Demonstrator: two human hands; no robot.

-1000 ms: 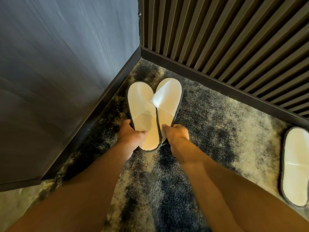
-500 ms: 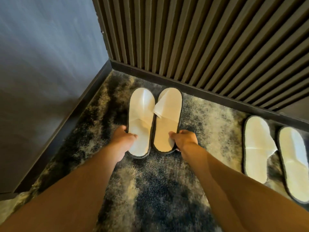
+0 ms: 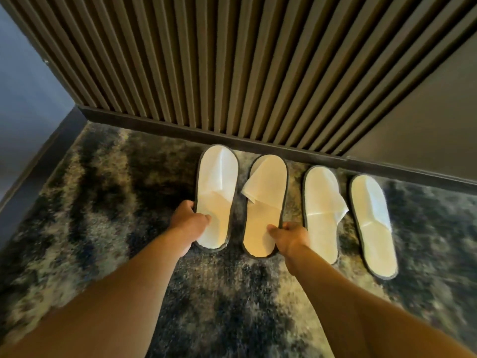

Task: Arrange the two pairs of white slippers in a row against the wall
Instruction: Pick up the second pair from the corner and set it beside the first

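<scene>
Along the dark skirting board (image 3: 258, 144) under the ribbed wall panel (image 3: 206, 60), four white slippers with dark edging lie in a row on the mottled grey carpet (image 3: 103, 189), toes pointing at the wall. Both hands are closed on the two leftmost ones. The left hand (image 3: 189, 220) grips the heel end of the first slipper (image 3: 216, 182) from its outer left edge, thumb pressed on the insole. The right hand (image 3: 290, 236) holds the heel end of the second slipper (image 3: 268, 202) from its right edge, thumb on the insole too. A narrow strip of carpet separates these two. The second slipper's upper flap is creased and juts out to the left over that gap. Just beside the right hand lies the third slipper (image 3: 320, 210), its flap sticking out to the right, and the fourth slipper (image 3: 371, 220) sits a little further right, angled slightly with its heel swung outward. Neither of these is touched. The toes of all four sit near the skirting; the frame is slightly blurred, so contact with it cannot be told
</scene>
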